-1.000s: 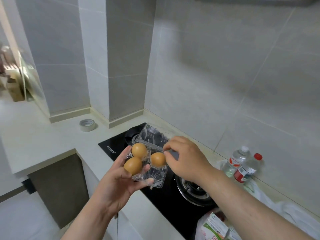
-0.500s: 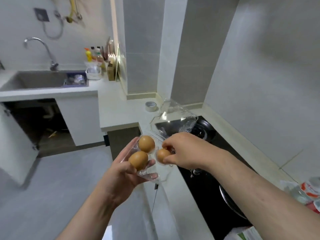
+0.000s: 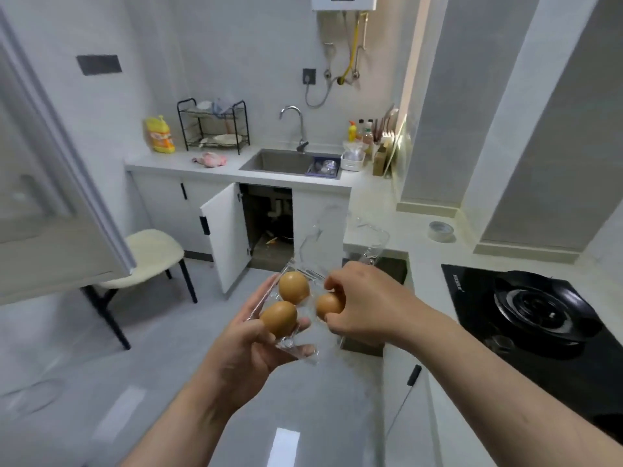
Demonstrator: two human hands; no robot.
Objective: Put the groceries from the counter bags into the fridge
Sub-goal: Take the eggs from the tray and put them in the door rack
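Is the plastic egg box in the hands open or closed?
Open. The egg box has its clear lid raised behind three uncovered eggs.

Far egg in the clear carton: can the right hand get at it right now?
Probably yes: the lid stands open, nothing covers the far egg, though the right hand now grips the neighbouring egg.

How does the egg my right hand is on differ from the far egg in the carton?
The right egg is pinched by the right hand and partly hidden by its fingers; the far egg has no hand on it and is in full view. The right egg sits on the carton's right side, the far egg on its left, nearer the left hand. Both are brown and lie in the same clear carton.
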